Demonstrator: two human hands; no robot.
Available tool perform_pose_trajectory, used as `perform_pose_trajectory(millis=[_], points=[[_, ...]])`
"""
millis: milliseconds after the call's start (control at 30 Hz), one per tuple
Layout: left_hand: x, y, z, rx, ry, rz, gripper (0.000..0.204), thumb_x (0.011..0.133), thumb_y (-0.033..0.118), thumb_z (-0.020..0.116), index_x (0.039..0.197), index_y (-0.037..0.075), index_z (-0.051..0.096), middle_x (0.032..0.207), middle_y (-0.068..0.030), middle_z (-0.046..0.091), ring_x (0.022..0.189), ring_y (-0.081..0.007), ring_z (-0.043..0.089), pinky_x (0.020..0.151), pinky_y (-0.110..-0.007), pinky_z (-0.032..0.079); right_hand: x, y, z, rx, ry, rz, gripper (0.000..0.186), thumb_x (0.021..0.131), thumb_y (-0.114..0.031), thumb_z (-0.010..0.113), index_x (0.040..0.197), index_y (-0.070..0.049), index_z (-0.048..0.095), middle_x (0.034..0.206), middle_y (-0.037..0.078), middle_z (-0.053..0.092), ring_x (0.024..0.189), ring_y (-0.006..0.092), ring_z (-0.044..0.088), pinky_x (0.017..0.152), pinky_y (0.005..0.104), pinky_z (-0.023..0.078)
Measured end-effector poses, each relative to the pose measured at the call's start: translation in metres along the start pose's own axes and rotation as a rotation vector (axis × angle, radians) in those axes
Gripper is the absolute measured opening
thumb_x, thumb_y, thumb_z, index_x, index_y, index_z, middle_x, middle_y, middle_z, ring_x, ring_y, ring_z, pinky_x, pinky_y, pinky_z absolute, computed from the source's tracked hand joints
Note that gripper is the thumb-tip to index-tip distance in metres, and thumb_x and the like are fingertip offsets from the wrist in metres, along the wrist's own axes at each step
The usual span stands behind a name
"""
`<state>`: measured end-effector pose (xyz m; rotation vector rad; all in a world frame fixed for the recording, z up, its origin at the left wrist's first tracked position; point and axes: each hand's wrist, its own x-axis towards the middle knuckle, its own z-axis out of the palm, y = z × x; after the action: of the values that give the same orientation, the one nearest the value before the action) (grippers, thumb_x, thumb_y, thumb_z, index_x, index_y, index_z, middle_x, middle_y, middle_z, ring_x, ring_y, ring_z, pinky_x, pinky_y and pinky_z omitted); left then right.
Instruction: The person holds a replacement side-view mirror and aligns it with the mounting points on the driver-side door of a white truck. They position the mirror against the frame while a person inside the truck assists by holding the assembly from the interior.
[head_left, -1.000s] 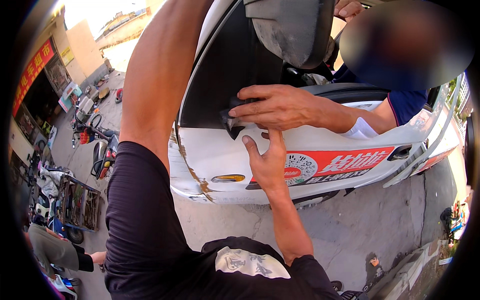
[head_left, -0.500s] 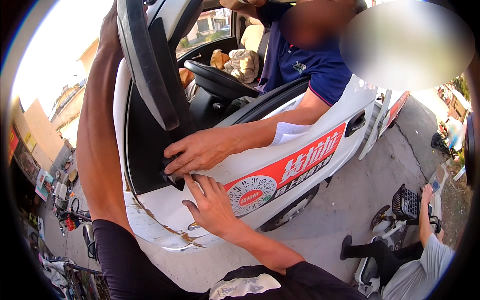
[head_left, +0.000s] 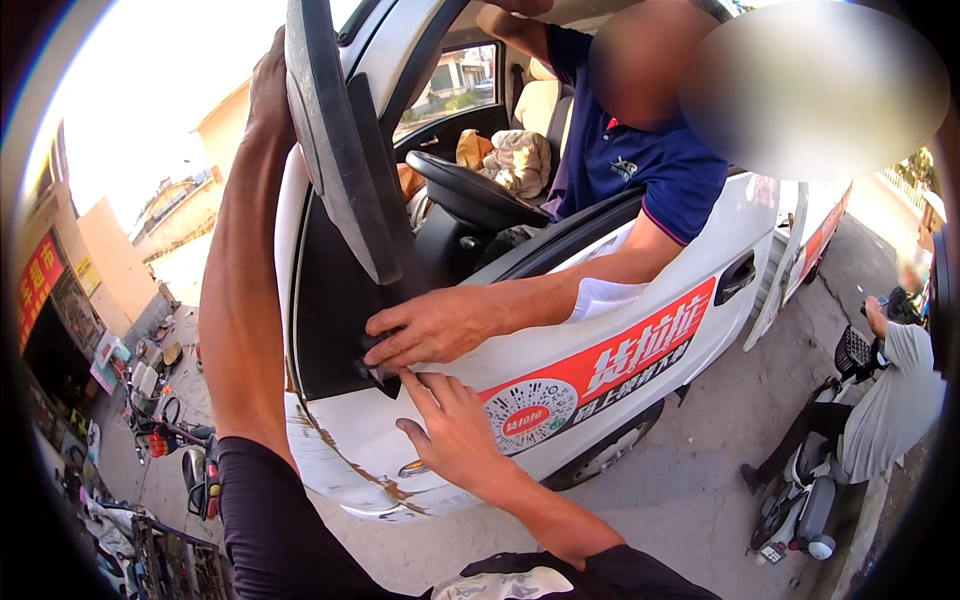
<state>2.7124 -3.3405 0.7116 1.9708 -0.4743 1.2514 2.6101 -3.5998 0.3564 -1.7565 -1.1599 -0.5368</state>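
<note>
The long dark side mirror (head_left: 345, 150) stands upright at the front of a white van's (head_left: 335, 455) door. At its outer edge my left hand (head_left: 272, 95) grips it, the fingers mostly hidden behind it. My right hand (head_left: 455, 428) is open, thumb apart and index finger stretched out to the lower corner of the black panel (head_left: 335, 310). Its fingertip is right by another person's hand (head_left: 435, 328), which reaches out over the door sill and presses on that corner. Whether a small part lies under those fingers I cannot make out.
The other person in a dark blue shirt (head_left: 640, 150) sits behind the steering wheel (head_left: 475, 190). Bundled cloth (head_left: 520, 160) lies inside the cab. A rider in grey (head_left: 895, 400) is on a scooter (head_left: 810, 500) at right. Parked bikes (head_left: 165, 430) and a shopfront stand at left.
The view has shifted, so the van and hands appear further right and slightly lower. The scooter and rider have moved toward the right. Both my hands keep their places on the van.
</note>
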Motion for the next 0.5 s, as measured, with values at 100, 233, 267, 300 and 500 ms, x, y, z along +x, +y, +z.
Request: perform_pose_trajectory(millis=[100,233,267,300,500], points=[[0.001,0.001,-0.003,0.023,0.029,0.018,0.039,0.111,0.025,0.032,0.138,0.011,0.056,0.105,-0.0138,0.071,0.087,-0.0173,0.073,0.077,-0.033,0.062,0.005,-0.007,-0.032,0.126,0.054,-0.090,0.055,0.082,-0.010,0.078,0.133,0.001,0.059,0.111,0.016,0.063,0.098,0.0336,0.063,0.082,0.0421,0.051],[-0.002,-0.010,-0.008,-0.205,-0.019,0.031,0.032,0.105,0.020,0.050,0.127,0.000,0.059,0.096,-0.0123,0.068,0.075,-0.0160,0.068,0.064,-0.028,0.056,0.051,0.000,-0.086,0.163,0.370,-0.269,0.056,0.082,0.000,0.077,0.135,0.001,0.060,0.106,0.015,0.068,0.095,0.0307,0.067,0.080,0.0384,0.053],[0.001,-0.006,-0.003,-0.397,-0.063,0.040,0.030,0.100,0.018,0.062,0.118,-0.005,0.063,0.090,-0.0108,0.067,0.070,-0.0157,0.065,0.057,-0.026,0.052,0.067,0.005,-0.104,0.127,0.384,-0.298,0.059,0.083,0.000,0.076,0.138,0.001,0.057,0.106,0.015,0.068,0.096,0.0293,0.068,0.080,0.0376,0.053],[-0.004,0.003,0.008,-0.357,0.013,-0.023,0.027,0.101,0.016,0.059,0.119,-0.004,0.063,0.090,-0.0104,0.067,0.070,-0.0157,0.065,0.057,-0.026,0.052,0.085,0.013,-0.120,0.086,0.398,-0.323,0.062,0.084,0.000,0.076,0.142,0.001,0.054,0.107,0.015,0.069,0.097,0.0278,0.068,0.079,0.0368,0.053],[-0.003,0.004,-0.004,-0.302,0.076,-0.075,0.027,0.104,0.019,0.053,0.117,-0.002,0.063,0.089,-0.0099,0.067,0.071,-0.0156,0.065,0.058,-0.026,0.052,0.203,0.023,-0.166,-0.077,0.357,-0.308,0.065,0.089,-0.009,0.068,0.149,0.000,0.043,0.088,0.012,0.071,0.085,0.0331,0.068,0.075,0.0436,0.051]])
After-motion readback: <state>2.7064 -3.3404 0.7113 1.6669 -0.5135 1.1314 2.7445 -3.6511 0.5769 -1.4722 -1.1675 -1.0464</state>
